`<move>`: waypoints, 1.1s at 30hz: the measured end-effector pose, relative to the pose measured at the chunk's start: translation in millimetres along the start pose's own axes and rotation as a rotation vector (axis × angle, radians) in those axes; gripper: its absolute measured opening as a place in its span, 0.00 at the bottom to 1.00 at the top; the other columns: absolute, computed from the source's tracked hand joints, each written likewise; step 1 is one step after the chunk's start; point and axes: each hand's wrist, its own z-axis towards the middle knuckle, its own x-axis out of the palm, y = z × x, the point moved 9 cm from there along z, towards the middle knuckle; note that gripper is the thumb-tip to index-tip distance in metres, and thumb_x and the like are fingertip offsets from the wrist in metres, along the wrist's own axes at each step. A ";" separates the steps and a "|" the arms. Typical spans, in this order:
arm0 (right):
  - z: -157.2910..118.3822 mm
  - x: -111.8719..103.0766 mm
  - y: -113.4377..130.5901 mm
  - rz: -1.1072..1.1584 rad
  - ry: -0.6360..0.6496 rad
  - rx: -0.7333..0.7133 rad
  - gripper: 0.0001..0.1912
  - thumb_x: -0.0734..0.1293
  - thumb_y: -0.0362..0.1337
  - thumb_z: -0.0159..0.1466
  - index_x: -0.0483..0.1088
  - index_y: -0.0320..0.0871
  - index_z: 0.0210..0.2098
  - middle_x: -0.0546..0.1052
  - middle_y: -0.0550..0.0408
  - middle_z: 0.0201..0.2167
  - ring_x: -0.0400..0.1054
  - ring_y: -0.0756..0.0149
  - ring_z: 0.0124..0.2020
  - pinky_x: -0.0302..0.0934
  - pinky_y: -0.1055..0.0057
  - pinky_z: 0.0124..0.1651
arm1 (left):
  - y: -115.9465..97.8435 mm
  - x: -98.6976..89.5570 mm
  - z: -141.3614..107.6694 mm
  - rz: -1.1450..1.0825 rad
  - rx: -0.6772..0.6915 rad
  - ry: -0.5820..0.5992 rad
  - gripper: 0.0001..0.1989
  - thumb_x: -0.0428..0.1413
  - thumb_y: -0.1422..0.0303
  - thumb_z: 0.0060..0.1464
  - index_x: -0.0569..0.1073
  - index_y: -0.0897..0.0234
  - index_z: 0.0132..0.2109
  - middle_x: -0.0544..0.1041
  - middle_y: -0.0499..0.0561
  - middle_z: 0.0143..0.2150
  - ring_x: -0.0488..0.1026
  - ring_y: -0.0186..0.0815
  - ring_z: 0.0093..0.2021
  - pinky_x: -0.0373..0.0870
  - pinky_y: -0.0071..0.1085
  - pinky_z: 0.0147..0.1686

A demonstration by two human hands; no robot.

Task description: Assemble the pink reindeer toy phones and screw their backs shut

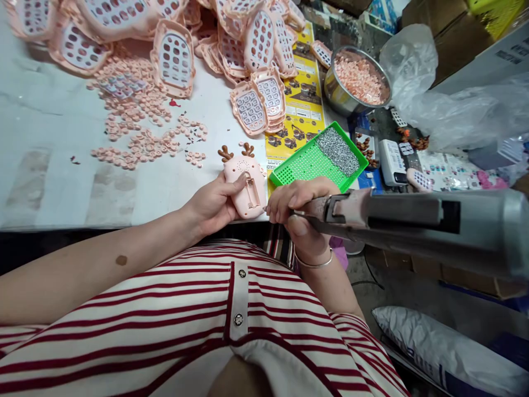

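Observation:
My left hand grips a pink toy phone with brown antlers, its back facing up and the thumb resting near the open battery compartment. My right hand is wrapped round the front end of a grey power screwdriver, which stretches off to the right. The tool's tip points at the toy's right edge; whether it touches a screw I cannot tell. Just beyond my right hand sits a green perforated tray with a heap of small silvery screws.
Pink phone shells with white keypads are piled at the back. Loose small pink parts spread over the left of the white table. A metal bowl of pink pieces stands back right, beside crumpled plastic bags.

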 end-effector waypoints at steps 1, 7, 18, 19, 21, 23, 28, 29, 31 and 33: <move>1.1 3.0 11.0 0.066 0.034 -0.052 0.16 0.72 0.55 0.59 0.72 0.54 0.40 0.69 0.65 0.20 0.64 0.68 0.17 0.66 0.67 0.21 | -0.3 -0.5 -0.3 0.000 0.004 -0.012 0.18 0.59 0.76 0.59 0.73 0.58 0.56 0.80 0.52 0.46 0.79 0.43 0.47 0.77 0.57 0.54; 13.0 -46.1 55.6 0.102 -0.177 -0.331 0.08 0.71 0.46 0.63 0.72 0.54 0.40 0.62 0.68 0.15 0.59 0.70 0.13 0.60 0.70 0.16 | -0.4 -4.9 0.2 -0.006 0.018 -0.061 0.23 0.60 0.75 0.59 0.71 0.55 0.60 0.79 0.55 0.56 0.76 0.51 0.58 0.74 0.61 0.56; -0.2 -117.1 10.7 -0.197 -0.519 -0.245 0.13 0.71 0.52 0.61 0.69 0.53 0.37 0.60 0.68 0.16 0.59 0.75 0.14 0.56 0.73 0.19 | 1.0 -2.9 -3.4 0.008 0.003 -0.048 0.20 0.57 0.76 0.62 0.72 0.55 0.59 0.78 0.54 0.59 0.75 0.47 0.60 0.73 0.59 0.59; -0.4 -117.9 10.0 -0.192 -0.521 -0.245 0.13 0.71 0.52 0.60 0.69 0.53 0.37 0.60 0.68 0.16 0.59 0.75 0.14 0.56 0.73 0.19 | 0.9 -2.4 -3.6 0.009 0.003 -0.045 0.20 0.57 0.76 0.62 0.72 0.55 0.59 0.78 0.54 0.59 0.75 0.48 0.60 0.73 0.59 0.59; -0.2 -119.8 8.1 -0.203 -0.524 -0.238 0.13 0.71 0.52 0.60 0.69 0.53 0.37 0.61 0.67 0.17 0.59 0.74 0.14 0.56 0.72 0.19 | 0.7 -1.4 -3.8 0.012 0.007 -0.038 0.20 0.57 0.75 0.62 0.72 0.55 0.59 0.78 0.54 0.59 0.75 0.48 0.60 0.73 0.58 0.59; -0.1 -121.1 7.0 -0.218 -0.526 -0.245 0.14 0.71 0.53 0.60 0.70 0.53 0.37 0.60 0.67 0.16 0.58 0.74 0.14 0.55 0.72 0.18 | 0.3 -1.3 -3.9 0.016 0.014 -0.038 0.20 0.57 0.75 0.62 0.72 0.55 0.59 0.77 0.54 0.60 0.74 0.49 0.61 0.73 0.59 0.60; 1.0 -119.4 5.1 -0.200 -0.503 -0.267 0.13 0.71 0.53 0.61 0.70 0.53 0.36 0.59 0.68 0.16 0.57 0.75 0.13 0.54 0.72 0.18 | -0.2 -1.8 -4.4 0.016 0.020 -0.055 0.18 0.55 0.75 0.63 0.73 0.57 0.58 0.76 0.54 0.61 0.72 0.48 0.63 0.71 0.60 0.61; 1.1 -119.2 4.4 -0.213 -0.501 -0.256 0.14 0.70 0.54 0.61 0.70 0.53 0.36 0.58 0.68 0.16 0.57 0.75 0.13 0.55 0.72 0.18 | -0.5 -1.7 -4.6 0.015 0.023 -0.055 0.18 0.55 0.75 0.63 0.73 0.57 0.58 0.76 0.54 0.61 0.72 0.48 0.63 0.70 0.60 0.61; 0.9 -120.1 2.4 -0.266 -0.510 -0.205 0.16 0.69 0.57 0.61 0.68 0.53 0.37 0.58 0.68 0.16 0.59 0.74 0.14 0.57 0.71 0.20 | -0.8 -1.3 -4.9 0.013 0.026 -0.050 0.17 0.55 0.75 0.64 0.73 0.58 0.57 0.76 0.54 0.61 0.72 0.48 0.64 0.70 0.60 0.61; -0.3 -122.1 2.1 -0.312 -0.529 -0.150 0.18 0.68 0.58 0.61 0.66 0.52 0.38 0.59 0.67 0.17 0.60 0.72 0.15 0.59 0.69 0.21 | -0.5 -1.7 -5.0 0.011 0.023 -0.049 0.17 0.56 0.75 0.63 0.73 0.57 0.57 0.77 0.54 0.60 0.72 0.48 0.63 0.70 0.61 0.61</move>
